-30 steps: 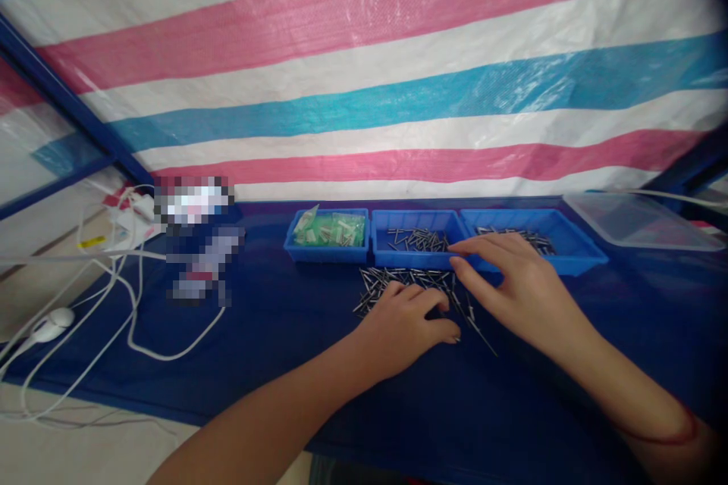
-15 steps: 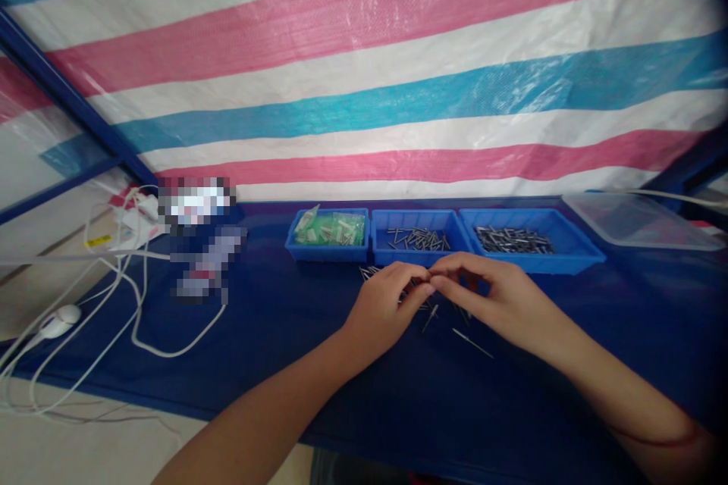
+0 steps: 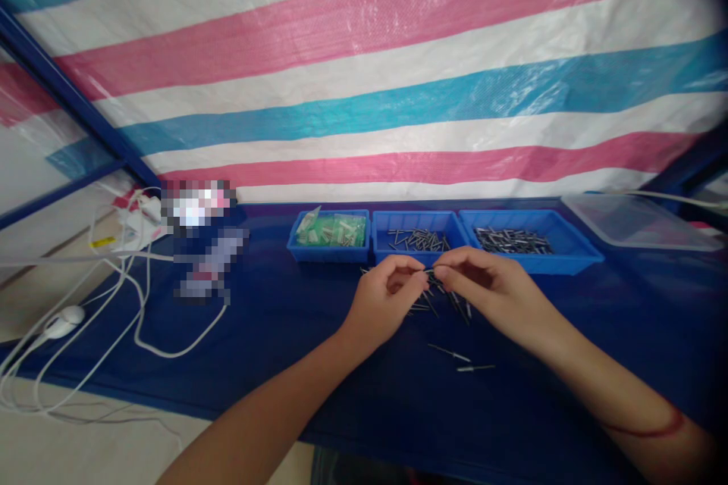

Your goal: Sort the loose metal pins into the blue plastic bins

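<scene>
My left hand (image 3: 387,297) is closed, thumb and fingertips pinched over a loose pile of metal rivets (image 3: 433,301) on the blue table. Facing it, my right hand (image 3: 487,284) is closed too, its fingertips close to the left ones. What lies between the fingertips is too small to make out. Two single rivets (image 3: 475,368) lie on the table below the hands. Just behind the hands stand a middle blue bin (image 3: 418,257) with rivets and a right blue bin (image 3: 569,264) with more rivets.
A left blue bin (image 3: 330,254) holds green-and-clear packets. White cables (image 3: 171,355) and a white mouse-like device (image 3: 65,320) lie at the left. A clear plastic lid (image 3: 631,223) rests at the back right. A striped sheet (image 3: 364,76) hangs behind the table (image 3: 273,379).
Two rivets now lie apart below the hands, where one lay before. My fingertips have drawn slightly apart, and more of the pile shows between them.
</scene>
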`<action>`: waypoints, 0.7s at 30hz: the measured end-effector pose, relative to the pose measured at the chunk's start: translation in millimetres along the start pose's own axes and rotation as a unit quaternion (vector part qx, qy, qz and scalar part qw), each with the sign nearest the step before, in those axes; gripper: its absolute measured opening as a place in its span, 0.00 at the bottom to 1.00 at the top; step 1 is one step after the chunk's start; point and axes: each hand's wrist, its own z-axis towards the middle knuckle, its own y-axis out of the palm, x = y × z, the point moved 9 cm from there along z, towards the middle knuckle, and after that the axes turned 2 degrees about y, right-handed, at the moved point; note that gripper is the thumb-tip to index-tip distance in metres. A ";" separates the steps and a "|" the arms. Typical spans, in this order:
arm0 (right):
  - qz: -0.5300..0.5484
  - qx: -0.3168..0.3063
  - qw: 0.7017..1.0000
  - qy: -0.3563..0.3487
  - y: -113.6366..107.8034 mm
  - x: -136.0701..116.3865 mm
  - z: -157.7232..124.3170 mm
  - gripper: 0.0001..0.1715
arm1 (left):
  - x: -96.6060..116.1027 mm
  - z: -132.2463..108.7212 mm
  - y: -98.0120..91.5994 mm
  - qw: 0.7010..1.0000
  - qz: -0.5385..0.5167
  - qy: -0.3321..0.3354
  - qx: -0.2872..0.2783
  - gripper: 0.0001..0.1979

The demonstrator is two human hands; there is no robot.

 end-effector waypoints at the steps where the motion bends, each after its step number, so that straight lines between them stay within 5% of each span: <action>1: 0.005 0.009 1.000 0.002 -1.3 -0.6 -0.4 0.11 | -0.3 -1.0 2.2 1.000 0.011 -0.002 -0.008 0.08; 14: -0.117 0.017 0.988 -0.095 1.9 -15.1 -9.8 0.09 | 2.1 -1.0 11.6 0.995 0.079 0.032 -0.050 0.11; 21: -0.145 -0.013 0.983 -0.111 1.5 -19.3 -5.6 0.09 | 35.1 -0.6 -4.3 0.949 0.265 0.169 -0.002 0.08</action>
